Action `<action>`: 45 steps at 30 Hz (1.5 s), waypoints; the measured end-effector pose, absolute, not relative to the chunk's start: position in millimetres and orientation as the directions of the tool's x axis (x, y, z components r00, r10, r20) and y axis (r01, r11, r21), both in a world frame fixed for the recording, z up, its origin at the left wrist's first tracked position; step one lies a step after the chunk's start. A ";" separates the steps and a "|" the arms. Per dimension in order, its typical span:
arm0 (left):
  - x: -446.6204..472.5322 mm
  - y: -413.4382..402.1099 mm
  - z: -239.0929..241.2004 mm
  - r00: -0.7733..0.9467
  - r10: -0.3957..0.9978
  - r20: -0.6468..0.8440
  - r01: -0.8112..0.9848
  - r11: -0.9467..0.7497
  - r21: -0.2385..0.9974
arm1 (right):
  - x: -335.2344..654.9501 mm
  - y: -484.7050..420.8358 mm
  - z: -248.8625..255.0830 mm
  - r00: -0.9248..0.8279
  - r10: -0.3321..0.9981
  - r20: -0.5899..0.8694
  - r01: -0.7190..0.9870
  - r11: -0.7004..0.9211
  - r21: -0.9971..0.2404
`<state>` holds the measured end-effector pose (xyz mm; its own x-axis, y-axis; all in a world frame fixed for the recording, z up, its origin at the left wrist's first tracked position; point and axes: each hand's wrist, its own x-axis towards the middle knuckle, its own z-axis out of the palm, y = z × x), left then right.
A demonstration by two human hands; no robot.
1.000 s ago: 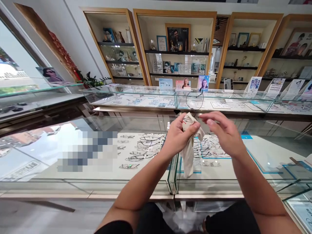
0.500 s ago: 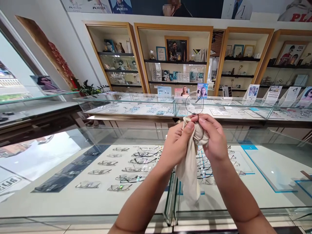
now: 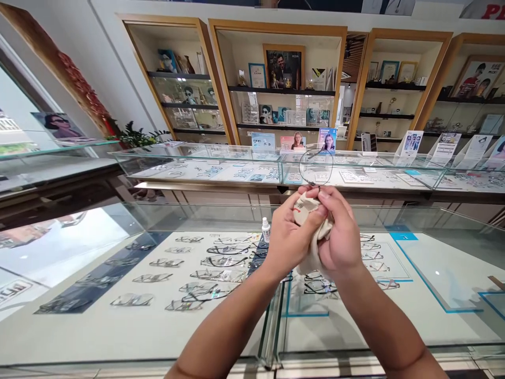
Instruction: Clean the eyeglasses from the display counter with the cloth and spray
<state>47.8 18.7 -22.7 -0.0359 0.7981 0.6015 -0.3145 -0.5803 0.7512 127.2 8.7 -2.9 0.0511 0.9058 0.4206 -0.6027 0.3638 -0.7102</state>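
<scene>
Over the glass counter I hold a pair of round, thin-rimmed eyeglasses (image 3: 316,167), one lens standing upright above my fingers. A cream cloth (image 3: 303,209) is bunched below that lens, covering the rest of the frame. My left hand (image 3: 290,234) is closed on the cloth, its thumb pressing across the folds. My right hand (image 3: 341,231) pinches the eyeglasses near the bridge with thumb and fingertips, and cloth also lies against its palm. A small white bottle (image 3: 265,230) stands just left of my left hand.
Below my arms, a glass display case (image 3: 272,337) holds rows of eyeglasses (image 3: 224,262). Blue-edged trays (image 3: 445,309) lie at the right. Across the aisle stands another glass showcase (image 3: 205,152) with upright cards (image 3: 408,148). Wooden shelves (image 3: 209,79) line the wall.
The hanging cloth has been gathered up between my hands, and my left thumb has moved right across it. The view has shifted slightly, and the white bottle now shows clearly.
</scene>
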 end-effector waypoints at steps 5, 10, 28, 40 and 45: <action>44.4 18.1 -22.6 -0.070 0.768 0.637 -0.210 -0.636 0.743 | 129.2 10.9 -1.4 0.043 0.899 0.436 -0.574 0.379 -0.726; 23.9 21.7 -13.5 0.205 0.780 0.592 -0.211 -0.555 0.805 | 142.6 20.7 1.7 0.027 0.903 0.428 -0.562 0.368 -0.741; 28.0 34.1 -23.8 0.100 0.825 0.557 -0.186 -0.534 0.825 | 138.0 32.0 -5.7 0.002 0.891 0.453 -0.517 0.389 -0.763; 5.2 46.4 -13.9 0.050 0.920 0.388 -0.374 -0.343 0.862 | 184.7 40.0 7.9 -0.277 0.863 0.422 -0.091 0.413 -0.906; 3.4 45.8 -13.0 0.144 0.895 0.423 -0.369 -0.348 0.862 | 177.8 41.7 4.3 -0.333 0.847 0.413 -0.045 0.423 -0.905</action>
<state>3.4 45.8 -13.0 0.1440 0.8946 0.4230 -0.3694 -0.3480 0.8617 177.8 41.7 4.3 -0.3335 0.8475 0.4131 -0.0446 0.4235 -0.9048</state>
